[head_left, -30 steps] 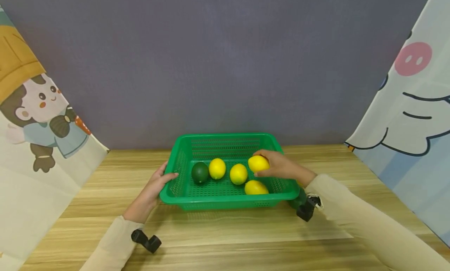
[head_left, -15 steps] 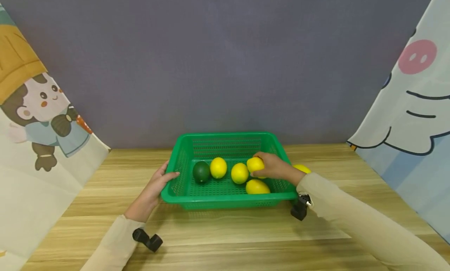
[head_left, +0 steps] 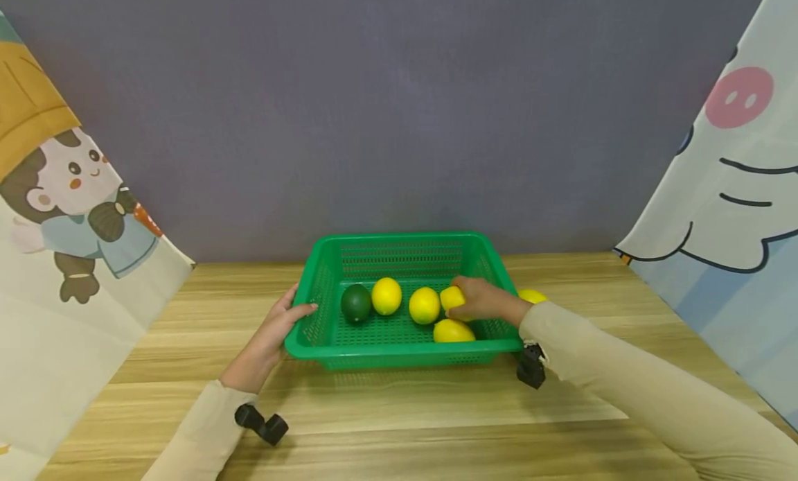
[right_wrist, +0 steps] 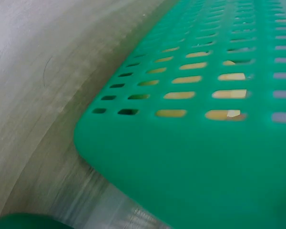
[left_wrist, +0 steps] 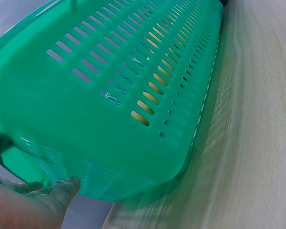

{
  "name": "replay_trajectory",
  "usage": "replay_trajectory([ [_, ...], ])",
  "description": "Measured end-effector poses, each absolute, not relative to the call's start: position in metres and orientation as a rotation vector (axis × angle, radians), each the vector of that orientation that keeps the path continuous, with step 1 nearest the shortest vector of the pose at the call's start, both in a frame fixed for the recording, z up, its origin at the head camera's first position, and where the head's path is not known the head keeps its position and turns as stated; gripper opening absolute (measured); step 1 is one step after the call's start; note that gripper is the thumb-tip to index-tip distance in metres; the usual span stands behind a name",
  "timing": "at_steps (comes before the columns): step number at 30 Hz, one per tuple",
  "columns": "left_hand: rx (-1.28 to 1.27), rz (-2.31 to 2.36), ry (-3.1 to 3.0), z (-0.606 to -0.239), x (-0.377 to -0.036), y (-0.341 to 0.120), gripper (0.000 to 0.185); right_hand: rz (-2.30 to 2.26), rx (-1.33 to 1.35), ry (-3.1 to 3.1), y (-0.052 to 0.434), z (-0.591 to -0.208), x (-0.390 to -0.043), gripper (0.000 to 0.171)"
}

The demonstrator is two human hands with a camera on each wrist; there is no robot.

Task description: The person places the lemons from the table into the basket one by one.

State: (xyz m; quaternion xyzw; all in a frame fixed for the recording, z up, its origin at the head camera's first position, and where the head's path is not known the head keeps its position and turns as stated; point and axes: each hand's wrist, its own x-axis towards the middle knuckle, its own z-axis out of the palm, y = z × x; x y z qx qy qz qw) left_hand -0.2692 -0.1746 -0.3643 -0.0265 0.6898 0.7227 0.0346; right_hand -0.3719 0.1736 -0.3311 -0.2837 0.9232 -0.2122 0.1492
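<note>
Bench (head_left: 399, 412) bearing a green basket (head_left: 399, 351), both hands at it
Left hand (head_left: 272, 334) grips the rim; right hand (head_left: 483, 300), inside, pinches a yellow lemon (head_left: 451, 298), with three loose lemons (head_left: 424, 305) and a dark green fruit (head_left: 356, 303) around or left of it.

head view looks down; close wrist views share basket (head_left: 399, 351)

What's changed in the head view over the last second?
Right hand moved slightly down and left, lowering its held lemon deeper into the green basket; not released. Outer lemon, beyond the right rim, came into view. Unchanged: left hand's grip, dark green fruit.
</note>
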Motion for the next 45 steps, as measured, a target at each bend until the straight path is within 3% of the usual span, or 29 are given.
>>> replay_trajectory([
  [9,-0.076,2.207,2.127,-0.364,-0.268,-0.175,0.069,-0.598,-0.798,2.592,0.173,-0.331,-0.369,0.051],
  [16,-0.056,2.195,2.123,-0.363,-0.268,-0.175,0.07,-0.59,-0.718,2.533,0.174,-0.333,-0.368,0.06],
  [25,-0.062,2.199,2.128,-0.363,-0.269,-0.175,0.069,-0.572,-0.697,2.515,0.174,-0.334,-0.368,0.054],
  [38,-0.063,2.206,2.121,-0.363,-0.269,-0.176,0.069,-0.549,-0.67,2.436,0.172,-0.33,-0.364,0.062],
  [45,-0.066,2.203,2.122,-0.363,-0.268,-0.175,0.071,-0.54,-0.742,2.477,0.175,-0.322,-0.363,0.058],
])
